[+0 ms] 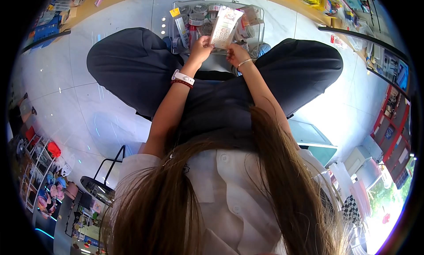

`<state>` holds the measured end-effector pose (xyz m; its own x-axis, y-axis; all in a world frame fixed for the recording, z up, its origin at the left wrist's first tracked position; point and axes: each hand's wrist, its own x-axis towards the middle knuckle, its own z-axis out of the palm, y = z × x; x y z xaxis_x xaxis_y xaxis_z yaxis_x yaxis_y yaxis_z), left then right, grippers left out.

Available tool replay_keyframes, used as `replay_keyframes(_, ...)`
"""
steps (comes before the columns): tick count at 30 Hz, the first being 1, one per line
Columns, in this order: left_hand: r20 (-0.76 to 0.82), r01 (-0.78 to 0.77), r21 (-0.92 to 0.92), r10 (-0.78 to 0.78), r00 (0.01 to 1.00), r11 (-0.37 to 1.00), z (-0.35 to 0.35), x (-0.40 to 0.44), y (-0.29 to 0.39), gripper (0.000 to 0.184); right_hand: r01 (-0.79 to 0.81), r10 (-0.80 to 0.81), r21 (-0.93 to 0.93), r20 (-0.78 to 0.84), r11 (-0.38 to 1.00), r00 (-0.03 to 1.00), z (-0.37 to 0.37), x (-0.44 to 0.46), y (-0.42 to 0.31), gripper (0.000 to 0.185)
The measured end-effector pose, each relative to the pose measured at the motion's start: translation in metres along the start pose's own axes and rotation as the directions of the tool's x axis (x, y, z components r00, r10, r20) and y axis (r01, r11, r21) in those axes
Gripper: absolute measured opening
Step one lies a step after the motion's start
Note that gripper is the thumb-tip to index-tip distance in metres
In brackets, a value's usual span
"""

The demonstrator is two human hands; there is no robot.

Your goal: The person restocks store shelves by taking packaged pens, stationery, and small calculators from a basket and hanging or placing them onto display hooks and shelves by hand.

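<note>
A flat, pale package point(224, 28) with rows of small round shapes on its front is held up in front of me; I cannot make out its contents. My left hand point(202, 50) pinches its lower left edge. At its lower right corner, the fingers of my right hand point(237, 55) are closed on it too. Just beyond the package stands a wire basket point(260, 17) on the floor. Inside are several clear round tubs point(196, 20), a yellow-topped narrow box point(180, 25) and other packets. The package hides the basket's middle.
My bent knees flank the basket on the tiled floor point(70, 74). Wooden shelving point(95, 7) with goods curves along the far side. A dark-edged shelf point(353, 43) is at the right. Behind me are a stool point(99, 184) and a glass-topped cabinet point(313, 133).
</note>
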<state>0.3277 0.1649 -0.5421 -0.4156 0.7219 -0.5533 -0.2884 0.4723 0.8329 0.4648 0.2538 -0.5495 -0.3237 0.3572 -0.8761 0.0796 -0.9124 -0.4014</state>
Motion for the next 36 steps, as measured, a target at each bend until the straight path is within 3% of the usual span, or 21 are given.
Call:
replay_keyframes(11, 0.005, 0.081, 0.011, -0.081, 0.997, 0.997, 0.0, -0.003, 0.007, 0.029, -0.012, 0.011, 0.049, 0.011, 0.999, 1.0, -0.003, 0.006, 0.001, 0.011)
replay_keyframes(14, 0.004, 0.063, 0.09, -0.064, 0.998, 0.994, -0.001, -0.002, 0.006, 0.029, -0.017, 0.017, 0.033, 0.01, 0.999, 1.0, -0.003, 0.006, 0.001, 0.013)
replay_keyframes(36, -0.037, 0.058, 0.178, -0.052, 0.998, 0.982, -0.003, 0.005, -0.011, 0.03, -0.006, 0.006, -0.031, 0.025, 0.999, 1.0, 0.002, -0.006, -0.002, 0.014)
